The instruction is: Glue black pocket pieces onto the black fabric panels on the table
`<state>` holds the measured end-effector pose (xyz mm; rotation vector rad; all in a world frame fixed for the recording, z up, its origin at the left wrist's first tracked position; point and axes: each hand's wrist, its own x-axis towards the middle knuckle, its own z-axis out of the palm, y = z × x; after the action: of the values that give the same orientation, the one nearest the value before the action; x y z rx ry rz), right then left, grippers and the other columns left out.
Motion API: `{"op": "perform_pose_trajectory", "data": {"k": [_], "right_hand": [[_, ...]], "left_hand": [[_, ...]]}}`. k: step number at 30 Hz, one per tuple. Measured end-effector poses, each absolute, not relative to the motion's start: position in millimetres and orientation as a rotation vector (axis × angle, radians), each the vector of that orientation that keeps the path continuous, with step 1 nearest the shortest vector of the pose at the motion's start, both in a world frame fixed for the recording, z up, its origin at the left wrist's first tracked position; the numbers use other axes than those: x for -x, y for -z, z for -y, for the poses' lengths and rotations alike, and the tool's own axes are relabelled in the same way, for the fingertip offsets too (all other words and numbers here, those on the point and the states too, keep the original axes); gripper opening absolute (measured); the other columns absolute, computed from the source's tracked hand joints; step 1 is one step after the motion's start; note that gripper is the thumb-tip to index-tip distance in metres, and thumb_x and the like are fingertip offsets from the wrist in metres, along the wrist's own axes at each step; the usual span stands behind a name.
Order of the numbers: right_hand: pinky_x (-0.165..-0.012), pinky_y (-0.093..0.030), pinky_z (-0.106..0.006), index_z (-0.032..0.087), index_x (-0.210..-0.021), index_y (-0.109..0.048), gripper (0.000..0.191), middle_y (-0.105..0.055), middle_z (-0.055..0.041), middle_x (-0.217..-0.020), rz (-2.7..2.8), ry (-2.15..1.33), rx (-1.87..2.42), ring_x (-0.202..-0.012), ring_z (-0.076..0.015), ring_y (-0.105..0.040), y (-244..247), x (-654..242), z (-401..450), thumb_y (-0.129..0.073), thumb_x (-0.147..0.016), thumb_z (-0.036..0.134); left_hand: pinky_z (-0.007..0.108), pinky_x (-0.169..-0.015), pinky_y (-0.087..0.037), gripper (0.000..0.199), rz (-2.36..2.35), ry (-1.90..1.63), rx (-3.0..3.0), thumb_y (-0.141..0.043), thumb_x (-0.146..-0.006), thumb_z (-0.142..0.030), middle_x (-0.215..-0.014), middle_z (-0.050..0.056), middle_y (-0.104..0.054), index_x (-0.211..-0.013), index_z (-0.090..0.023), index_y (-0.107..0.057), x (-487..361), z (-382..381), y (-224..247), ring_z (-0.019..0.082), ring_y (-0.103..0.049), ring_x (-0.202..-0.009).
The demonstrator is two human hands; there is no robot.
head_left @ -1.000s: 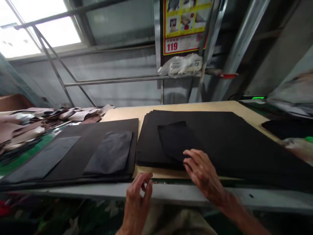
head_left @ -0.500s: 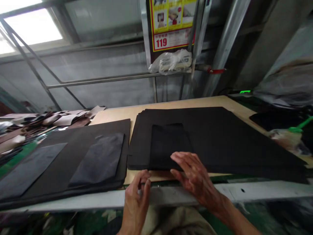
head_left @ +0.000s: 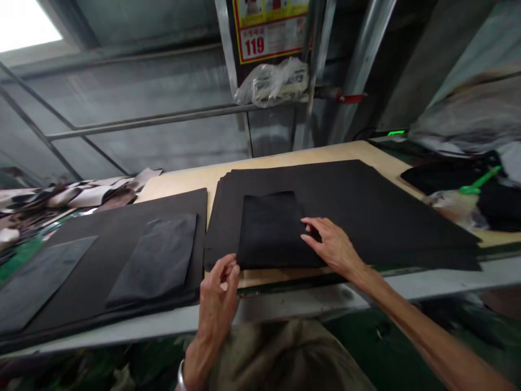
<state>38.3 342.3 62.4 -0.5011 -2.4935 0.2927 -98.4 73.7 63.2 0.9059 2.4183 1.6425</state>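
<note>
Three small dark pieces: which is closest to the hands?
The black piece on the right stack, between left hand and right hand; the two greyer pieces lie on the left stack.

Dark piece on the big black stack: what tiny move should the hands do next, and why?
Maybe gently pinch the dark piece's near left corner with the left hand: its fingertips are right by that corner, while the right hand is at the right edge.

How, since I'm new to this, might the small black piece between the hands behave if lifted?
The small black piece is probably light, as it looks thin. It may sag; its far edge looks slightly wavy. Lying flat on the wide black stack, it seems unlikely to roll.
</note>
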Motion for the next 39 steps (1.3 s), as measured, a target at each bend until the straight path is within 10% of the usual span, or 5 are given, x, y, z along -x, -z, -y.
{"op": "perform_pose_trajectory", "data": {"k": [19,39], "right_hand": [[-0.082,-0.048,-0.037,0.019,-0.109,-0.062,0.024,-0.065,-0.0063,-0.089,2.333,-0.44,0.581,-0.087,-0.0228,-0.061,-53,-22,-339,-0.052,-0.087,0.022],[-0.081,-0.051,-0.032,0.021,-0.102,-0.058,0.018,-0.063,-0.006,-0.103,2.258,-0.511,0.648,-0.086,-0.0173,-0.061,-75,-43,-354,-0.053,-0.086,0.012]], "left_hand": [[0.023,-0.07,-0.055,0.019,-2.459,-1.629,-1.138,-0.053,-0.088,-0.022,-0.098,0.004,-0.07,-0.089,-0.021,-0.072,92,-79,-44,0.015,-0.067,-0.088],[0.028,-0.06,-0.061,0.032,-2.542,-1.517,-1.516,-0.061,-0.084,-0.05,-0.111,0.003,-0.071,-0.109,-0.033,-0.072,133,-84,-42,0.024,-0.071,-0.091]]}}
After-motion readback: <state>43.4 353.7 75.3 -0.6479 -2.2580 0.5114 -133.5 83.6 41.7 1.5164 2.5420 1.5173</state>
